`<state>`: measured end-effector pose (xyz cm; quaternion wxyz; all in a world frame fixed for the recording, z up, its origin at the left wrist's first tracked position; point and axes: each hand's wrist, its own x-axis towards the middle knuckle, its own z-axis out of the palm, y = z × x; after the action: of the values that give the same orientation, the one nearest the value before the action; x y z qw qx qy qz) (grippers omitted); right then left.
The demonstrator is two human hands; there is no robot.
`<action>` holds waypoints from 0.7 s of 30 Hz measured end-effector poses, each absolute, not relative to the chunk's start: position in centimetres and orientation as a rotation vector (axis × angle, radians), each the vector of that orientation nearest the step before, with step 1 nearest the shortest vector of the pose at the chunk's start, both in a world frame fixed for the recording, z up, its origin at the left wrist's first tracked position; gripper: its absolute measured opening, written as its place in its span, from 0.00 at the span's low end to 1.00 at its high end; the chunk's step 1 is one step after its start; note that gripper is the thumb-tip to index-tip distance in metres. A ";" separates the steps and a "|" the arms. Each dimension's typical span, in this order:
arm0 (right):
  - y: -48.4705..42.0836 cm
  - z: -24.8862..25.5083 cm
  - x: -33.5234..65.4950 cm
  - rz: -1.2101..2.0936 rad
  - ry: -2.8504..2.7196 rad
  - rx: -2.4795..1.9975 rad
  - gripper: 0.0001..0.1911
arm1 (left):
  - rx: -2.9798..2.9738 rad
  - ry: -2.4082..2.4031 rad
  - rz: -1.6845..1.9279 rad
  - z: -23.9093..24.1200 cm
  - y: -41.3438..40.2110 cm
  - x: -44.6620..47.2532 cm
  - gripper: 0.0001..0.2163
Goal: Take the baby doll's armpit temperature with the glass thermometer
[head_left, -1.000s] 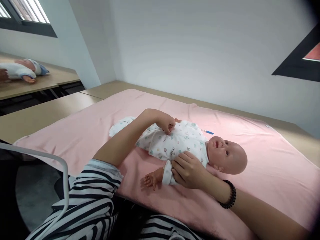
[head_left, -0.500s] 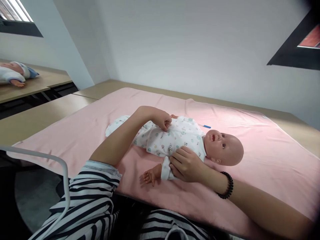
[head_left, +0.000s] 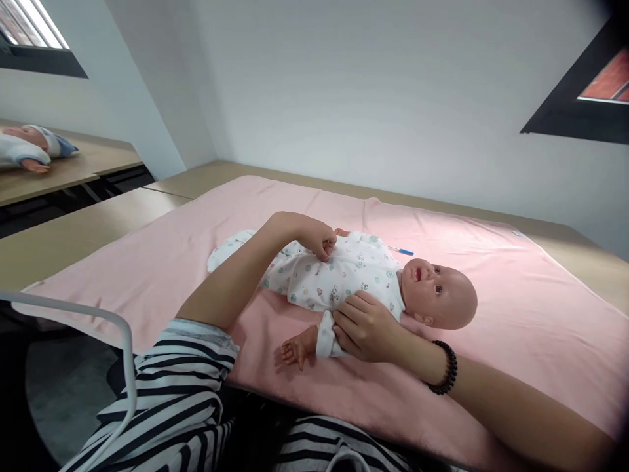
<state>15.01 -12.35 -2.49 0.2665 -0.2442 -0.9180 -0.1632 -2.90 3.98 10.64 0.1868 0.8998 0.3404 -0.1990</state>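
Note:
A baby doll (head_left: 432, 292) lies on its back on a pink blanket (head_left: 491, 314), head to the right, dressed in a white patterned romper (head_left: 354, 269). My left hand (head_left: 319, 239) pinches the romper's cloth over the doll's belly. My right hand (head_left: 366, 326) grips the near sleeve at the doll's upper arm; the doll's small hand (head_left: 292, 353) sticks out to the left of it. A black bead bracelet (head_left: 445, 373) circles my right wrist. A thin white stick with a blue tip (head_left: 400, 250) lies on the blanket just beyond the doll.
The blanket covers a tan table (head_left: 73, 236) set against a white wall. A second doll (head_left: 27, 147) lies on another table at far left. A white chair rail (head_left: 93, 314) curves near my striped sleeve at lower left.
The view shifted slightly; both hands keep their hold on the romper, and the left hand has edged a little along the doll's belly.

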 end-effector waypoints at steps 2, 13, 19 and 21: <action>-12.3 -2.5 15.0 -0.425 -2.475 -0.662 0.12 | 2.531 0.946 -0.556 10.6 4.1 -2.9 0.11; -12.2 -0.9 14.4 -0.365 -2.416 -0.712 0.12 | 2.572 0.937 -0.662 10.0 4.9 -1.9 0.09; -11.3 3.5 7.5 -0.972 -2.371 -0.549 0.21 | 2.502 0.952 -0.935 10.0 6.2 2.0 0.08; -10.3 4.3 4.1 -0.978 -2.282 -0.522 0.23 | 2.470 1.008 -1.034 9.5 6.4 3.4 0.07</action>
<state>4.09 -10.34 4.30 0.2975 -0.1965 -0.8587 -0.3680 3.37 6.42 9.55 0.1395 0.8548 0.3489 -0.3579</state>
